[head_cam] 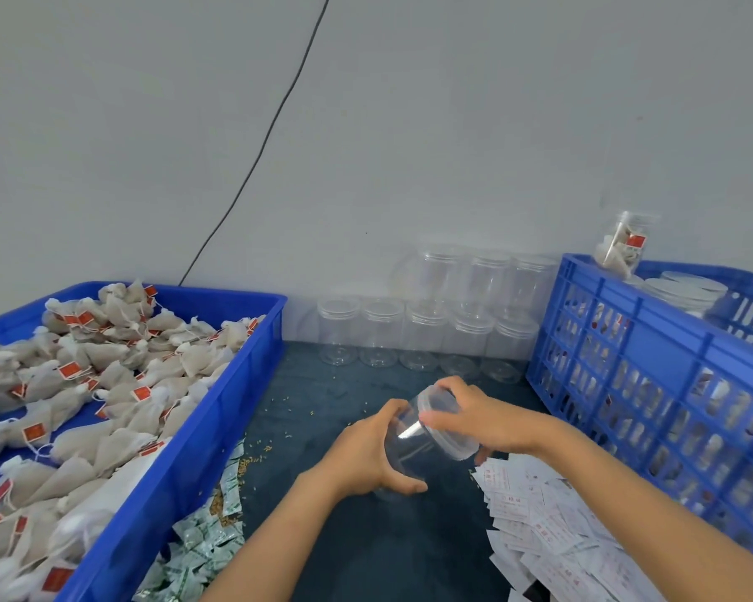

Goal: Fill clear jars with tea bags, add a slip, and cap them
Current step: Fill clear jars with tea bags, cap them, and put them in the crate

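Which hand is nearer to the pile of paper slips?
Right. The right hand grips the jar's lid just above the slips; the left hand holds the jar farther left.

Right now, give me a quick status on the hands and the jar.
Left hand grips clear jar body, jar tilted and empty. Right hand fingers curl around its lid. Paper slips lie beside; nothing blocking.

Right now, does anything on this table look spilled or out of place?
Yes. Small tan grains lie scattered on the dark mat beside the blue tray. A filled jar sits tilted on the blue crate's rim.
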